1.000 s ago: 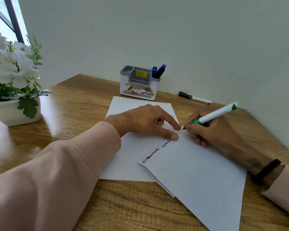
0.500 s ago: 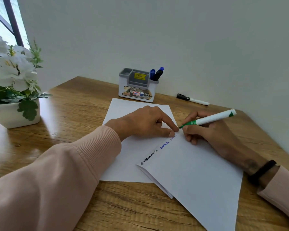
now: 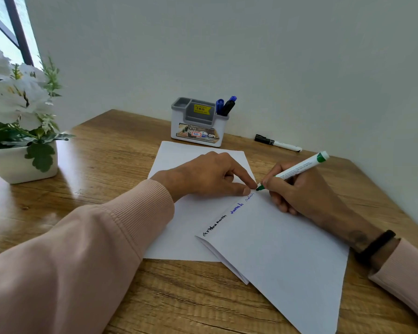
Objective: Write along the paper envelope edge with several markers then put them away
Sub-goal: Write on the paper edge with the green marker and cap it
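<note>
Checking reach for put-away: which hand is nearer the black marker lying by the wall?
Right. The right hand, gripping the green marker, sits just in front of the black marker. The left hand presses the paper further to its left.

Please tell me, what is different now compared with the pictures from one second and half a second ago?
A short word of faint green writing has appeared on the envelope edge next to the blue word, where one second ago there was none. The right hand still grips the green marker, its tip at the end of that word. The left hand still presses the paper. The holder and black marker stayed put.
</note>
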`<state>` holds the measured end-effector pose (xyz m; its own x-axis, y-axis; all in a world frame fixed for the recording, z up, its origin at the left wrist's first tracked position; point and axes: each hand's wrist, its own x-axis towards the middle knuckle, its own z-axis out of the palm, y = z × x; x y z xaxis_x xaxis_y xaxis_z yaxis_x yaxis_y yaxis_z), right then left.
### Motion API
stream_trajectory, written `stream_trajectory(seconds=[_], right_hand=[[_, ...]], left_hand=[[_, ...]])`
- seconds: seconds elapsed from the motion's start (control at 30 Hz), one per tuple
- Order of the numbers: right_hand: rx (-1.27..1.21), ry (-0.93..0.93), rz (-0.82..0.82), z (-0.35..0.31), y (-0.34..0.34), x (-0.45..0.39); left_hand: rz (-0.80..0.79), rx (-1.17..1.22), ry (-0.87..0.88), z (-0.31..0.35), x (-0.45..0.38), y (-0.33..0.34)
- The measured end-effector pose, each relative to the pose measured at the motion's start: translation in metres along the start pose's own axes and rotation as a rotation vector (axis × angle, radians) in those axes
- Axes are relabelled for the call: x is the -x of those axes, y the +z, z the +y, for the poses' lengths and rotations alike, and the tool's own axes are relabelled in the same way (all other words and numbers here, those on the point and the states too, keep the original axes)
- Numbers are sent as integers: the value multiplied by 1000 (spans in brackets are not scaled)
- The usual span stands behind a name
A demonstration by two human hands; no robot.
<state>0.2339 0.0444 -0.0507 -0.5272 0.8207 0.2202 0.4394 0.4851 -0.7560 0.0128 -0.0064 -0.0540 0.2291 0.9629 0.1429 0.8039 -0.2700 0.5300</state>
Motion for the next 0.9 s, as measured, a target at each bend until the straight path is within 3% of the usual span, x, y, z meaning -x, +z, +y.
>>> stream_trajectory(seconds=[0.9], right_hand=[[32, 13, -20, -1, 0, -1]], left_hand=[[-19, -96, 6, 3, -1, -1]])
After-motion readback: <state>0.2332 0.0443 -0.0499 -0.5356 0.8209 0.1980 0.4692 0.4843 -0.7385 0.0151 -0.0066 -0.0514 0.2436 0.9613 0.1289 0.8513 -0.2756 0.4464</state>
